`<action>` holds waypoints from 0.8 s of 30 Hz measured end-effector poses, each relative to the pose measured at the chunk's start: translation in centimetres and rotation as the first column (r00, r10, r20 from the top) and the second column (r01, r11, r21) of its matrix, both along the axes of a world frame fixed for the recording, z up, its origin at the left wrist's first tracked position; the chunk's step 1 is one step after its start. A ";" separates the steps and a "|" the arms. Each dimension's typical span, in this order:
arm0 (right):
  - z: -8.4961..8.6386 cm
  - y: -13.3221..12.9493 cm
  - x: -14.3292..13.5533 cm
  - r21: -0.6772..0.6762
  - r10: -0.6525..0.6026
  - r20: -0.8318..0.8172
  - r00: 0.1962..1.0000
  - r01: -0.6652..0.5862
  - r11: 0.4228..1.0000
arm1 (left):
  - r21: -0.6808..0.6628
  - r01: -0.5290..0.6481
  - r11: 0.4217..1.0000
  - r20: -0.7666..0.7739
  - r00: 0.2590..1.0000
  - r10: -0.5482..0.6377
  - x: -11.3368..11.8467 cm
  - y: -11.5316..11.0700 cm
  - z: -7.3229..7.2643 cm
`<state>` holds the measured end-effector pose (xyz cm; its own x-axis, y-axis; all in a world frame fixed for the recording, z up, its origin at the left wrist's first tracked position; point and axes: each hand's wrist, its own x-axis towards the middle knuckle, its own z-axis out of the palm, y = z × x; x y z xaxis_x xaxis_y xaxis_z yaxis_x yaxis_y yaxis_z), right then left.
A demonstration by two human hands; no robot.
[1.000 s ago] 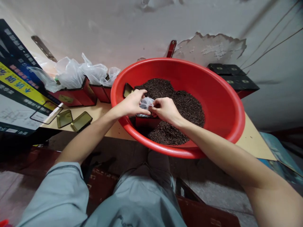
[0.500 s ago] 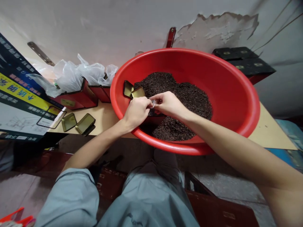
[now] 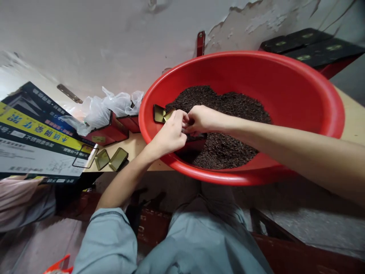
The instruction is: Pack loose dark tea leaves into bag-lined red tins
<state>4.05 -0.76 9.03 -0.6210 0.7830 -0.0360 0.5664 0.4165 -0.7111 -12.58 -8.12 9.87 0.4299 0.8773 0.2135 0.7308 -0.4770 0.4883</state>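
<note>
A large red basin (image 3: 308, 102) holds a heap of dark dried leaves (image 3: 228, 148). Over its left part, my left hand (image 3: 172, 133) and my right hand (image 3: 201, 120) meet with fingers pinched together. Whatever lies between the fingertips is hidden. Just beneath them a dark red tin (image 3: 196, 144) stands in the leaves, its top mostly covered by the hands. Two gold-lined lids (image 3: 159, 113) lie against the basin's left inner wall, one partly behind my left hand.
Red tins (image 3: 114, 131) with clear plastic bags (image 3: 98, 108) stand left of the basin. Nearer are gold lids (image 3: 118, 159) on the table (image 3: 134, 142) and a printed carton (image 3: 37, 140). Black-topped tins (image 3: 319, 47) stand behind right. A person's clothing (image 3: 25, 201) shows at far left.
The view has shifted, so the basin appears larger and farther right. Both hands stay together above the tin; the clear plastic seen between the fingers before is now hidden.
</note>
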 end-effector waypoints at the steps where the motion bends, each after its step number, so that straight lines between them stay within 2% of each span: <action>1: 0.1 -0.1 -0.1 0.095 0.000 0.049 0.999 -0.004 0.995 | 0.026 -0.024 0.999 -0.094 0.995 0.026 0.0 -0.4 0.6; 4: 0.4 -0.5 -0.1 0.358 0.023 0.202 0.979 -0.095 0.929 | 0.085 -0.075 0.994 -0.293 0.951 0.097 -0.5 -0.6 1.7; 6: 0.5 -0.6 0.4 0.459 0.112 0.327 0.938 -0.261 0.849 | 0.069 -0.059 0.996 -0.293 0.953 0.077 -1.3 0.4 1.4; 8: 0.4 -0.2 1.0 0.508 0.233 0.474 0.849 -0.479 0.716 | -0.012 -0.011 1.000 -0.245 0.970 0.007 -2.2 1.9 0.4; 11: 0.3 1.0 1.7 0.508 0.361 0.651 0.667 -0.737 0.446 | -0.149 0.061 0.987 -0.169 0.982 -0.086 -3.0 3.4 -1.0; 13: 0.4 2.0 1.7 0.475 0.407 0.723 0.558 -0.829 0.295 | -0.152 0.072 0.986 -0.159 0.983 -0.097 -3.1 3.3 -1.4; 15: 0.6 2.8 1.6 0.430 0.441 0.761 0.476 -0.879 0.207 | -0.088 0.043 0.995 -0.220 0.973 -0.062 -2.9 2.6 -1.4; 18: 0.8 3.5 1.2 0.385 0.484 0.764 0.427 -0.903 0.188 | -0.038 0.022 0.999 -0.377 0.926 -0.034 -2.8 2.2 -1.2; 20: 0.9 3.7 1.2 0.375 0.501 0.754 0.425 -0.905 0.204 | -0.073 0.079 0.994 -0.429 0.897 -0.102 -3.1 3.1 -1.1; 24: 1.1 3.5 1.5 0.379 0.515 0.738 0.436 -0.899 0.218 | -0.139 0.230 0.963 -0.421 0.867 -0.268 -4.1 6.0 -0.4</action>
<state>5.58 2.77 10.09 -0.9762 -0.1191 -0.1815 -0.1520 0.9719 0.1796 -16.72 -2.14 9.46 0.6686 0.7352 -0.1120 0.7401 -0.6431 0.1964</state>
